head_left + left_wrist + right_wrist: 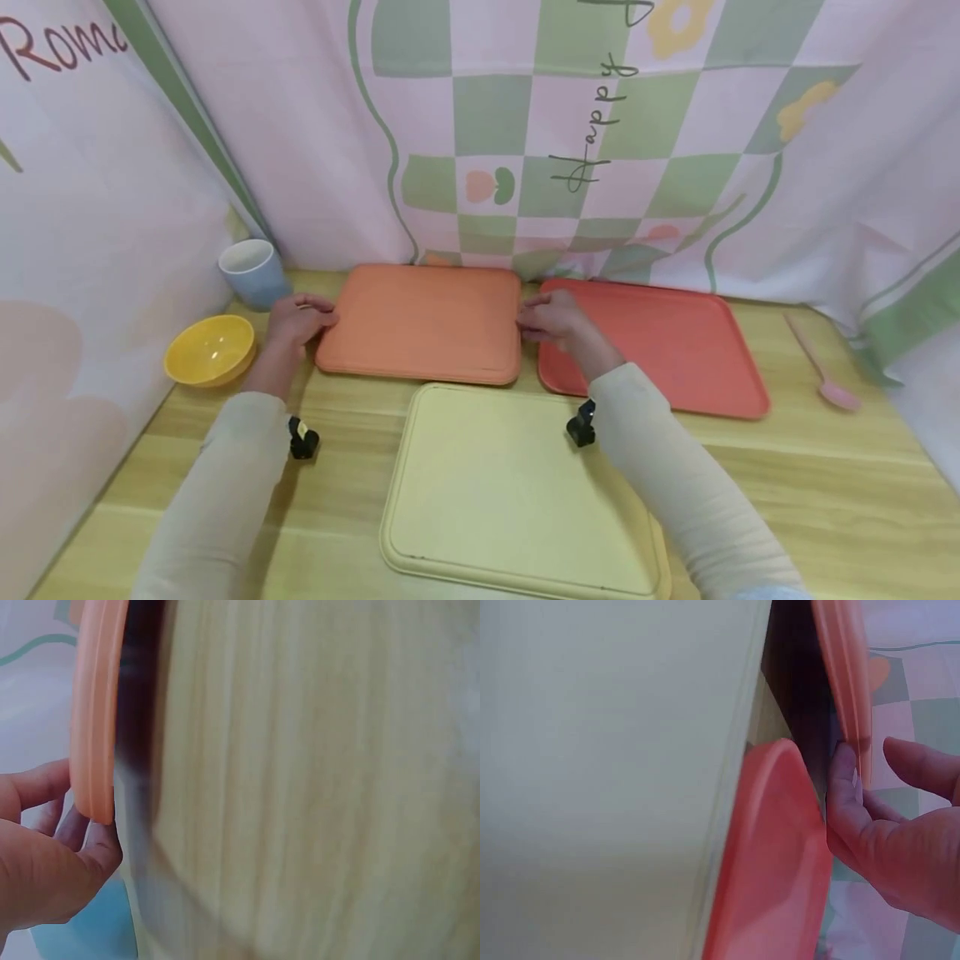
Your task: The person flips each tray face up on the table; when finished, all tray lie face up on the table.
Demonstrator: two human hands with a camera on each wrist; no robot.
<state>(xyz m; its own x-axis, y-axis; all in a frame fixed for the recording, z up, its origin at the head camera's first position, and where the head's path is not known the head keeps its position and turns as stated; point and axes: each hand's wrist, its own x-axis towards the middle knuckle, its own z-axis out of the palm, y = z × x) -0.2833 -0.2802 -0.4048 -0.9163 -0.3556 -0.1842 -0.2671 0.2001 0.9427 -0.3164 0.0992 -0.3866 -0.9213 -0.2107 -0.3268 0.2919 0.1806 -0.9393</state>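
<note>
A flat orange tray (420, 321) with rounded corners spans between my two hands near the back of the table. Its left edge is pinched by my left hand (298, 319), thumb on one face and fingers on the other in the left wrist view. At the opposite edge, my right hand (553, 319) holds with fingers curled beneath; in the right wrist view its thumb (919, 765) stands a little apart from the tray. A dark shadowed gap shows under the tray in both wrist views. My right forearm passes over a red tray (667, 350).
A pale yellow tray (517, 492) lies in front, partly under my right sleeve. Left of my left hand stand a blue cup (258, 279) and a yellow bowl (212, 352). A pink spoon (828, 383) lies far right. Printed curtains (315, 125) hang behind the table.
</note>
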